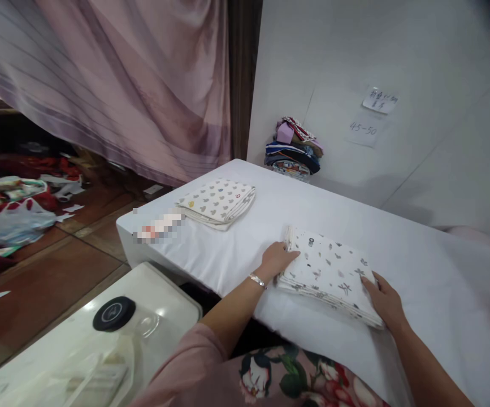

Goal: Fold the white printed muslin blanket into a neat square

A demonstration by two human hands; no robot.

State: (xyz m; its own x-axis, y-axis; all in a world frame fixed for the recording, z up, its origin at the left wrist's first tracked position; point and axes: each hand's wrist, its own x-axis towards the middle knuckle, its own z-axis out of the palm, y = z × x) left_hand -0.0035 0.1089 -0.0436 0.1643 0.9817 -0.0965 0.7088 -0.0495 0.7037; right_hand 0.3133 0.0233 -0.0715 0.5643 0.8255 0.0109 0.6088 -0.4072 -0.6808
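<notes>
A white folded cloth with a small grey leaf print lies in several layers on the white-covered table. My left hand, with a silver bracelet at the wrist, grips its left edge, thumb on top and fingers mostly hidden. At the opposite edge, my right hand holds the cloth the same way, thumb over the top layer. Farther left on the table rests another folded cloth with grey shapes on it, touched by neither hand.
The white-covered table meets the wall, where a stack of folded fabrics stands. Paper notes hang above. A pale cabinet top at lower left carries a round black object. A pink curtain hangs behind; bags lie on the floor.
</notes>
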